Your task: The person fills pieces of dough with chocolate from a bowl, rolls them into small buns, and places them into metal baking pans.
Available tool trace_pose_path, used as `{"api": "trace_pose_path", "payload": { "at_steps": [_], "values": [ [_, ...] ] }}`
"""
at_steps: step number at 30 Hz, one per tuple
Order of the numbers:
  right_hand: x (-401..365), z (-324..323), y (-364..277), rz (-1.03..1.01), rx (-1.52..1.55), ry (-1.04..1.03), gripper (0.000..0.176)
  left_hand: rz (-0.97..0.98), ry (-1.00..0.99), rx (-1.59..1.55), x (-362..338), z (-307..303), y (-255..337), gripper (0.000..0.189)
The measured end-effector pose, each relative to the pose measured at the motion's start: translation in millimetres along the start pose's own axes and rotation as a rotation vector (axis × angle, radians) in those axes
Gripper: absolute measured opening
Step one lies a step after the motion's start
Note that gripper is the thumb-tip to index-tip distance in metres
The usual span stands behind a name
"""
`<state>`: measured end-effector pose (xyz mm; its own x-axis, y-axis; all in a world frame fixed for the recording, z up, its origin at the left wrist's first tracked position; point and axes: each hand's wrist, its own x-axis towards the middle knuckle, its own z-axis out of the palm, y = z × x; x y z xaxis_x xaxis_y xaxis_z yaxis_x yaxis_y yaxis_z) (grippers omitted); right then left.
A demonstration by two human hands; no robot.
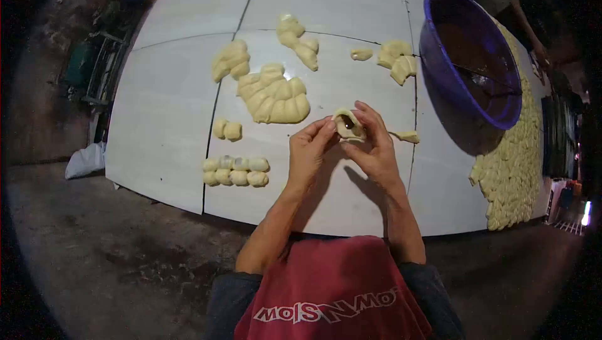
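Between my two hands is a piece of dough (341, 116), its edges raised around a dark filling. My left hand (311, 145) pinches its left edge with thumb and fingers. My right hand (376, 145) holds the right side, fingers curved behind it and thumb at the near edge. A thin dough strip (407, 136) lies just right of my right hand. Left of my hands sit two rows of round dough balls (236, 178) and a small pair of dough pieces (227, 130). Beyond them spreads a large scored dough mass (274, 96).
A purple basin (428, 45) with dark brown contents stands at the right. Many small shaped dough pieces (511, 177) cover the right edge of the white tabletop (163, 114). More dough lumps (396, 59) lie farther back. A white bag (86, 160) is on the floor at left.
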<state>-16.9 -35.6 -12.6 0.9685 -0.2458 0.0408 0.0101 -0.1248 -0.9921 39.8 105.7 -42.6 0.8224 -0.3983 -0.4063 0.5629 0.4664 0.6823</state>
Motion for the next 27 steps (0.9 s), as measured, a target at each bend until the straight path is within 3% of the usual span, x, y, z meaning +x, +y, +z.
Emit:
{"api": "trace_pose_path", "payload": {
  "at_steps": [2,3,6,7,10,11,14,16,18,19,22,23,26,27],
  "values": [
    [-3.2,14.6,11.8,-0.125,-0.285,0.044,0.062,0.03,-0.017,0.064,-2.8,-8.5,-0.6,0.035],
    [-3.8,21.4,17.1,-0.154,-0.303,0.118,0.049,0.043,-0.009,0.05,-9.4,-1.8,6.6,0.034],
    [-4.9,31.7,20.7,-0.151,-0.297,0.141,0.031,0.057,-0.017,0.127,-8.3,-10.9,8.3,0.033],
    [-4.4,34.2,22.9,-0.136,-0.263,0.153,0.026,0.07,0.01,0.332,-12.5,-11.3,17.6,0.031],
    [1.8,41.1,27.2,-0.095,-0.165,0.188,0.014,-0.011,0.013,0.369,-10.3,-14.8,25.8,0.031],
    [1.9,42.7,22.6,0.034,-0.072,0.164,0.012,0.004,0.013,0.168,-5.5,-16.1,18.4,0.027],
    [1.6,46.4,20.1,0.181,0.295,0.096,0.017,-0.068,0.005,0.159,0.8,-21.1,25.0,0.024],
    [-2.9,40.8,8.0,0.393,0.36,0.026,0.032,-0.077,-0.016,0.176,3.4,-25.8,30.7,0.023],
    [-6.9,33.4,3.4,0.391,0.262,-0.058,0.039,-0.078,-0.051,0.177,3.0,-31.7,35.9,0.022],
    [-7.4,32.3,7.3,0.196,0.162,-0.133,0.039,-0.043,-0.055,0.252,3.1,-33.1,39.5,0.023],
    [-4.5,35.9,10.1,0.166,0.083,-0.074,0.033,-0.03,-0.087,0.365,-5.1,-26.0,48.4,0.026],
    [-2.8,36.6,6.1,0.264,0.14,-0.036,0.027,-0.041,-0.104,0.384,-7.6,-24.2,48.7,0.027],
    [-3.0,37.7,4.2,0.3,0.174,-0.029,0.024,-0.082,-0.087,0.346,-7.2,-27.4,44.7,0.027],
    [-3.7,38.0,3.5,0.193,0.122,-0.047,0.024,-0.103,-0.095,0.37,-6.3,-28.3,50.0,0.027]
  ]
}}
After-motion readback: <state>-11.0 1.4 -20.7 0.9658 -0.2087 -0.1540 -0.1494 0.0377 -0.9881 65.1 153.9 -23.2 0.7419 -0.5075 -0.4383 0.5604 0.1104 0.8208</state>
